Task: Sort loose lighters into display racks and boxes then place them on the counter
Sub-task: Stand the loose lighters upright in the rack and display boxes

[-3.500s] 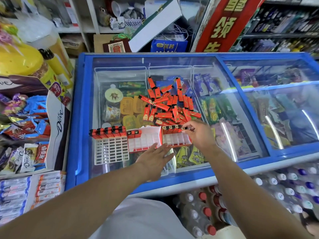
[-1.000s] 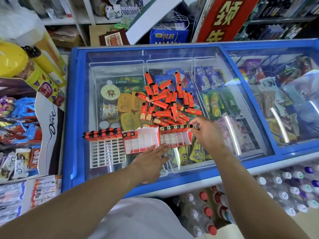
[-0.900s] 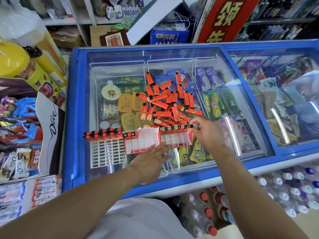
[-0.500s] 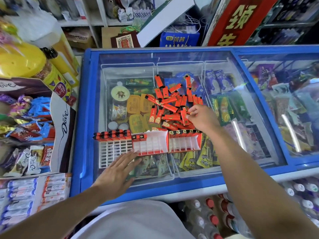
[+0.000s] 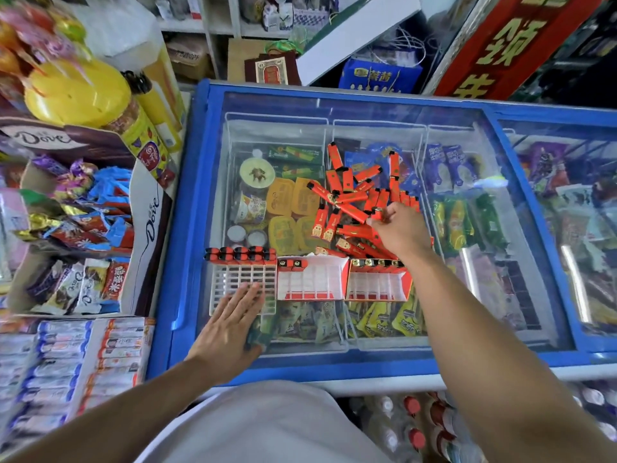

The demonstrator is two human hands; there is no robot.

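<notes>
Freezer lid (image 5: 213,202): right hand (image 5: 399,230) fingers pinching a half-hidden lighter (image 5: 376,213), left hand (image 5: 230,324) flat, fingers straight on white rack (image 5: 233,279).

Bright even daylight, glare streaks on the freezer glass (image 5: 567,262), edges blurred and warped.

The person is wearing a white shirt (image 5: 267,426), showing at the bottom centre of the frame as a plain, rounded expanse of cloth with no print or buttons in sight. Both forearms are showing bare, with no sleeves reaching them. The left hand (image 5: 230,324) and right hand (image 5: 399,228) are wearing no gloves.
</notes>
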